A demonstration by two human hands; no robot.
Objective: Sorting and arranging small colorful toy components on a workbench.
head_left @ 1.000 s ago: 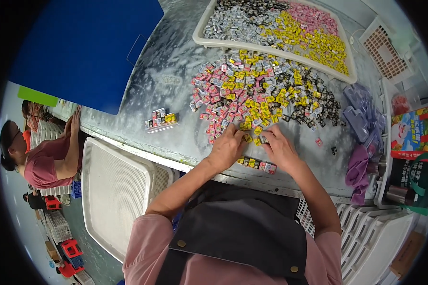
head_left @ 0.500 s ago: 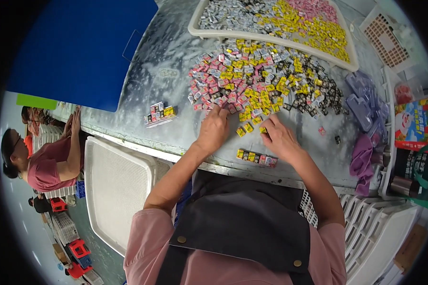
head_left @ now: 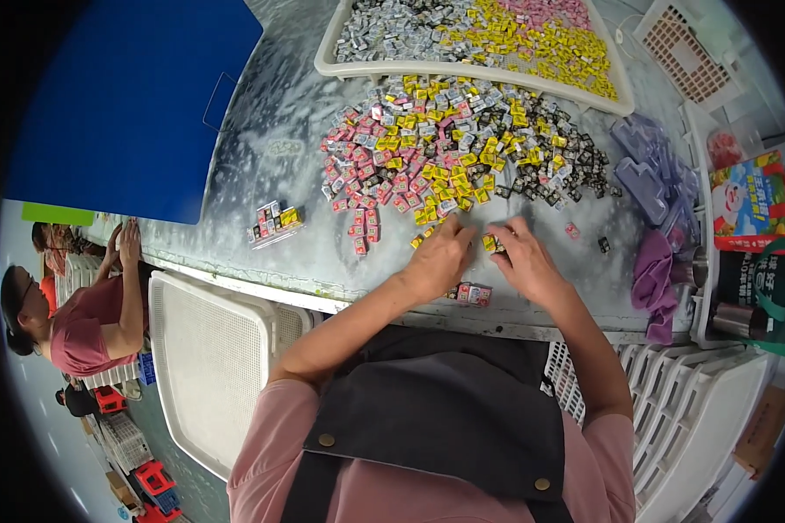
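Observation:
A heap of small wrapped blocks (head_left: 445,187), pink, yellow, silver and black, is spread before me. My left hand (head_left: 440,257) is low over the table with fingers curled together, beside a few yellow blocks (head_left: 422,235); what its fingertips hold, if anything, is hidden. My right hand (head_left: 527,261) pinches a yellow block (head_left: 490,242) at the near edge of the heap. Under my left wrist side, a short row of blocks (head_left: 473,295) lies partly covered. Several pink blocks (head_left: 364,230) sit together to the left. Farther left is a clear plastic holder (head_left: 275,228) with blocks in it.
A white tray (head_left: 471,66) of silver, yellow and pink pieces stands behind the heap. Purple plastic pieces (head_left: 650,179) and a purple cloth (head_left: 654,277) lie at right. A blue board (head_left: 131,105) covers the far left; a person (head_left: 92,322) works beyond it. White trays (head_left: 209,366) stand below the edge.
My left hand has moved right, away from the pink blocks, toward my right hand. Several pink blocks now lie drawn out of the heap. The view has shifted slightly.

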